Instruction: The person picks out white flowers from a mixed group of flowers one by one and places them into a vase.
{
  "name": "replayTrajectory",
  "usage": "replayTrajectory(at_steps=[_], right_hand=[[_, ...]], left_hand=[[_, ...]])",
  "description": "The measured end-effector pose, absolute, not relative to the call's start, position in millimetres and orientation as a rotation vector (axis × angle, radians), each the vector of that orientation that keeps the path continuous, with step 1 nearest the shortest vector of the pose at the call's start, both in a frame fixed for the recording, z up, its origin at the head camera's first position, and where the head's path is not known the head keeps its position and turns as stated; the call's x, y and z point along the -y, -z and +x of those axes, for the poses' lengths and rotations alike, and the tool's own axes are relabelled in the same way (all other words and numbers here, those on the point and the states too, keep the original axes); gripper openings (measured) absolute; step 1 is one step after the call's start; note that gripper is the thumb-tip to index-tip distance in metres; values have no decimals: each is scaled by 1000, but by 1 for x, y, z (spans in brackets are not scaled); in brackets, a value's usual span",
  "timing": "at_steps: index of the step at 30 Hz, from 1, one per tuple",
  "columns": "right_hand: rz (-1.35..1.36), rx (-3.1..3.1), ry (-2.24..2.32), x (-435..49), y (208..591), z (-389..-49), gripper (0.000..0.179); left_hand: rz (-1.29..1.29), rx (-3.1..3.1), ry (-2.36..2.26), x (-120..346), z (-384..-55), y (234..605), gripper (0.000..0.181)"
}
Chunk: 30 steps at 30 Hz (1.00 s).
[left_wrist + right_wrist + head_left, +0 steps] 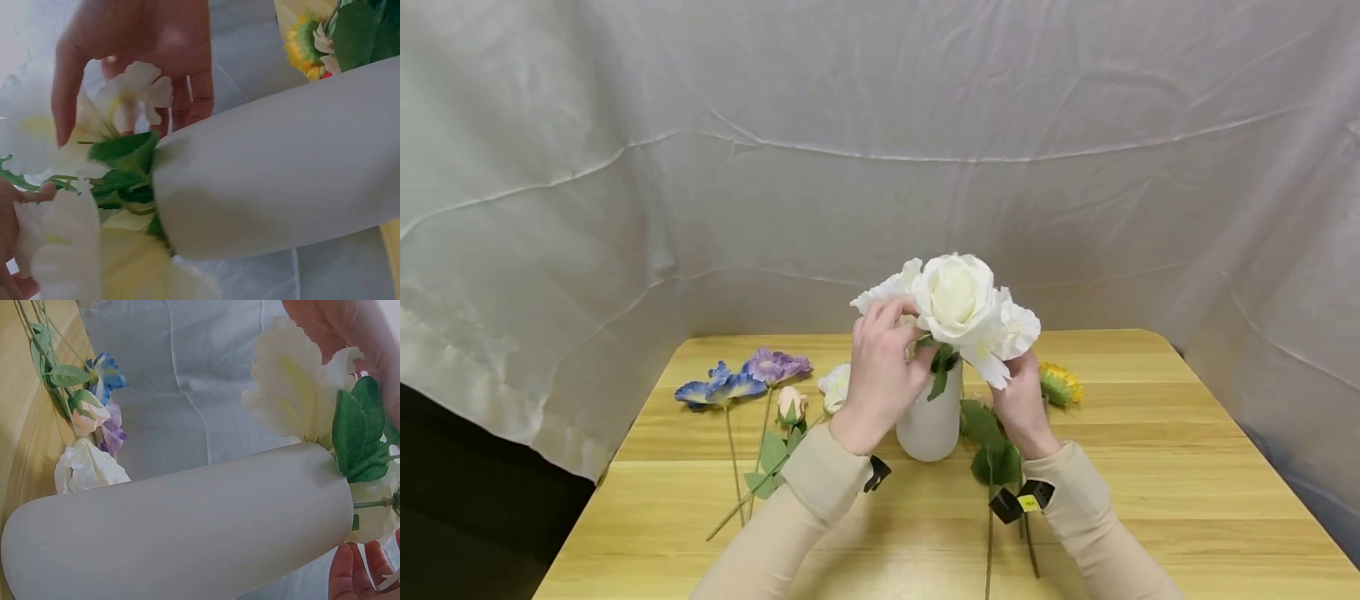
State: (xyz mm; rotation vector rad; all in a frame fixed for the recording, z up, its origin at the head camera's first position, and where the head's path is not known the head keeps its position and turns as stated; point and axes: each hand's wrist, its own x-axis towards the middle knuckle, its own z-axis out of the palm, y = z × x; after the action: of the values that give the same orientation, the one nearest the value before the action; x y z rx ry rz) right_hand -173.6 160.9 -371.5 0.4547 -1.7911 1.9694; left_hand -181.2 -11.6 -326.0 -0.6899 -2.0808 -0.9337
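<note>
A frosted white vase [928,425] stands upright on the table, holding several white flowers, with a large white rose [957,298] at the front. My left hand [887,367] is at the left side of the bouquet, fingers bent and thumb by the rose; in the left wrist view it holds a white flower [59,244] from behind. On the other side, my right hand [1024,404] reaches under a white flower [1017,325]. The left wrist view shows its fingers extended behind the petals. Green leaves [359,428] sit at the vase's mouth.
Left of the vase lie a blue flower [718,387], a purple flower [778,365], a pale pink rosebud [791,405] and a white flower [835,387]. To the right are a yellow flower [1060,383] and leafy stems [996,462]. Grey cloth [880,208] surrounds the wooden table [1187,467].
</note>
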Motion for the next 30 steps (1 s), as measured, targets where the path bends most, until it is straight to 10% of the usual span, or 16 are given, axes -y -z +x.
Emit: replayTrajectory(at_steps=[30], right_hand=[[499, 1920, -1866, -167, 390, -171, 57]], left_hand=[[-747, 2180, 1070, 41, -179, 353, 15]])
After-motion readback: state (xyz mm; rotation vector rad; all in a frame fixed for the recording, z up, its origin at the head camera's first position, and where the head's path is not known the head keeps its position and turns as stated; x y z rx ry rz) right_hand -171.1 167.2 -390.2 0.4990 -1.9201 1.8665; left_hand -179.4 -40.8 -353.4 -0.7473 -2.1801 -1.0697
